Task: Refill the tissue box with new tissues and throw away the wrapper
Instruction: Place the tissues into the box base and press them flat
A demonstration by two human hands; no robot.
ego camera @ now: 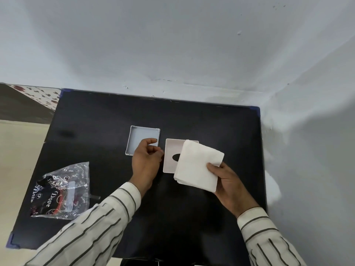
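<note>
My right hand grips a stack of white tissues by its near right corner, holding it tilted above the table. Under the stack lies the white box lid, its oval slot partly hidden by the tissues. The open white box base sits empty to the lid's left. My left hand hovers between base and lid, fingers loosely curled, thumb over the base's near right corner, holding nothing. The crumpled clear and black wrapper lies at the table's left.
The black table stands in a corner, with a pale wall behind and another to the right. Blue tape marks its corners. Cream floor shows to the left.
</note>
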